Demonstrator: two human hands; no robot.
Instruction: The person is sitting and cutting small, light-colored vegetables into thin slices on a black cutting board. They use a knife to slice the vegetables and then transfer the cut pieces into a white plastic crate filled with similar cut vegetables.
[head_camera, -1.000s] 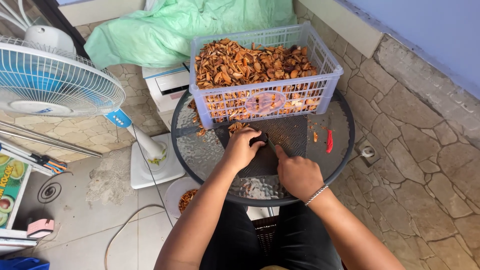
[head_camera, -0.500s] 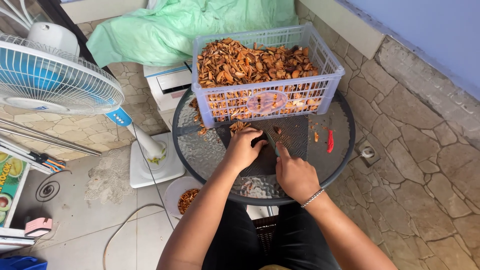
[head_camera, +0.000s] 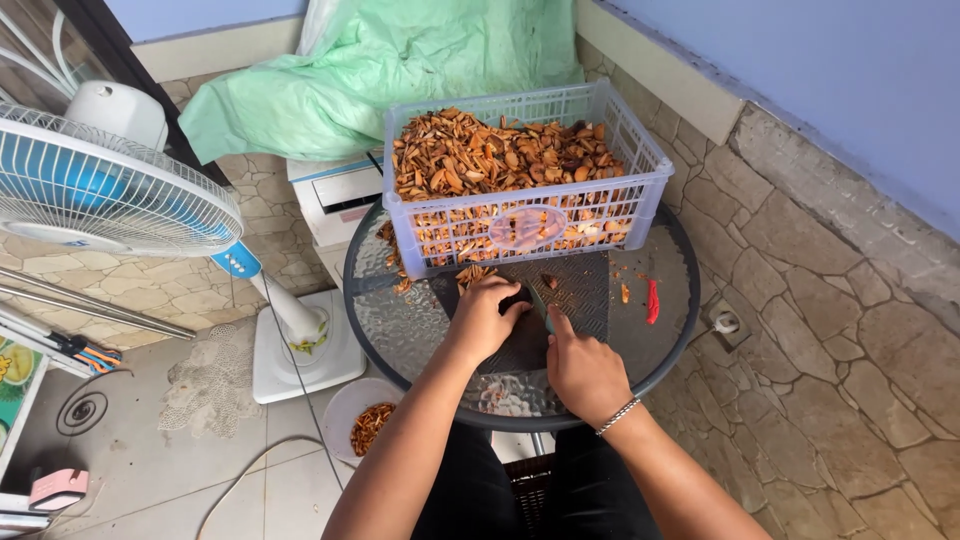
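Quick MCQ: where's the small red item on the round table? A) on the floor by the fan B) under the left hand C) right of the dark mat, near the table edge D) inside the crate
C: the small red item lies on the round glass table just right of the dark mat, clear of the crate and both hands.

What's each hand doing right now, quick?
Left hand: curled shut, pressing something small on the dark mat; what it is cannot be told.
Right hand: closed on a thin blade-like tool.

Beyond the fingers (head_camera: 508, 297) stands the crate (head_camera: 520, 225) on the table (head_camera: 400, 320); a fan (head_camera: 100, 190) stands far left.
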